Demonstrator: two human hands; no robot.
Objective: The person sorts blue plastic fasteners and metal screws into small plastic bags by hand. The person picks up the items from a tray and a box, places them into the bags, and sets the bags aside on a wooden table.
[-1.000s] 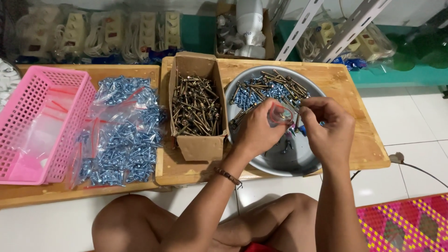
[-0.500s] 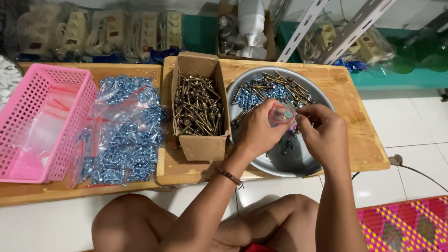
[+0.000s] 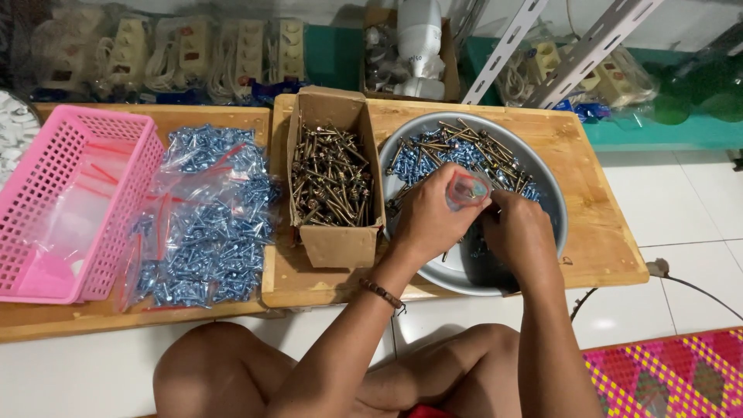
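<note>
Left hand [image 3: 429, 220] fingers pinch small clear bag [image 3: 467, 188]; right hand [image 3: 517, 232] fingers curled beside it.

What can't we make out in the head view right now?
- Contents of the small clear bag: too small and blurred, partly wrapped by the left hand.
- Right hand fingertips: turned down into the metal bowl, hidden.
- Bowl's near bottom: covered by both hands.
- Pink basket: cut off by the left edge.

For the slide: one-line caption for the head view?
Left hand holds a small clear plastic bag over a round grey metal basin of screws; right hand beside it.
</note>
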